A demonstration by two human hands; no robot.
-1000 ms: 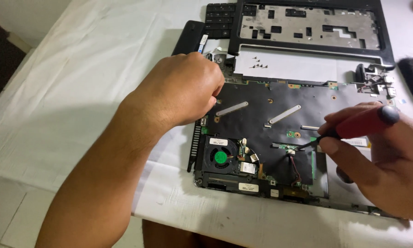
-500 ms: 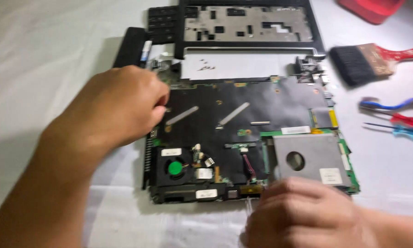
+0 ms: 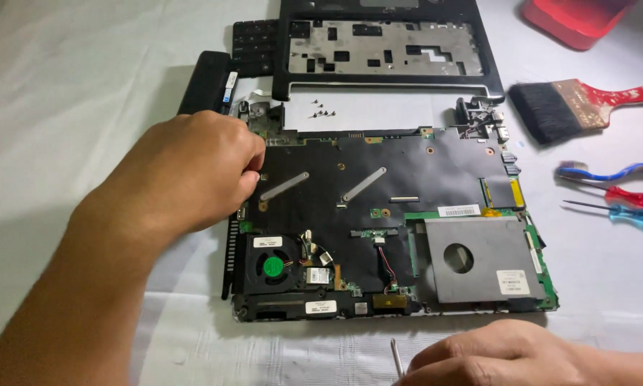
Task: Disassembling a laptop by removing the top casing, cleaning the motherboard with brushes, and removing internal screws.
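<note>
Laptop base (image 3: 407,236) under left hand (image 3: 186,171)

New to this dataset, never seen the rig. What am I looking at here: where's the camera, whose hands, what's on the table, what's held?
No machine: one camera on a person's head looks down at their two bare hands. The left hand rests, fingers curled, on the upper left corner of an opened laptop base with its fan exposed. The right hand sits at the near edge beside a thin white stick; whether it grips it is unclear. On the white cloth: the removed black cover, loose screws, a paintbrush and screwdrivers.
</note>
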